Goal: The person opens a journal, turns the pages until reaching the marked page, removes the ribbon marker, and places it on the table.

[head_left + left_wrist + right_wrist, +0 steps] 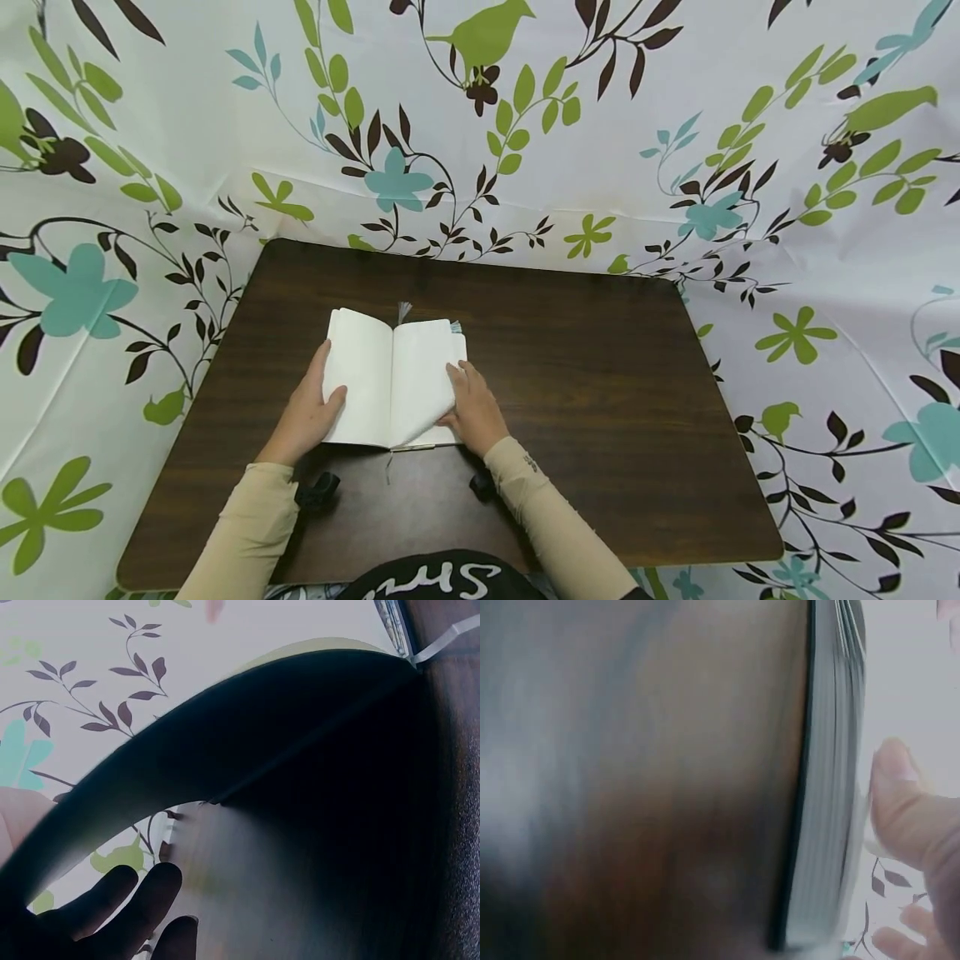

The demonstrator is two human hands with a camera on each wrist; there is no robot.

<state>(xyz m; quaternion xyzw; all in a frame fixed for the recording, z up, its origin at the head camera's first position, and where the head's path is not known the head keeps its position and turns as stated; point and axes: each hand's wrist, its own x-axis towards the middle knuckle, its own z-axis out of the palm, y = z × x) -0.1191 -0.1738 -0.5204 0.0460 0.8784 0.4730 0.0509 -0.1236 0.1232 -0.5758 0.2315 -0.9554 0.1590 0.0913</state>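
Note:
An open notebook [360,379] with blank white pages is held over the near-left part of the table. My left hand [300,421] grips its left side, thumb on the page. In the left wrist view, the dark cover [262,727] bows outward, with fingers [154,907] beneath it. My right hand [478,410] is at the right edge, pinching a right-hand page whose lower corner is lifted and curled. The right wrist view shows the thick page block [825,802] beside the thumb [907,814]. A thin ribbon [388,467] hangs below the spine.
The dark wooden table [600,400] extends well to the right of the notebook. Behind and beside it hangs a white curtain [570,183] printed with leaves, flowers and birds. Small tabs [456,327] stick out at the notebook's upper right.

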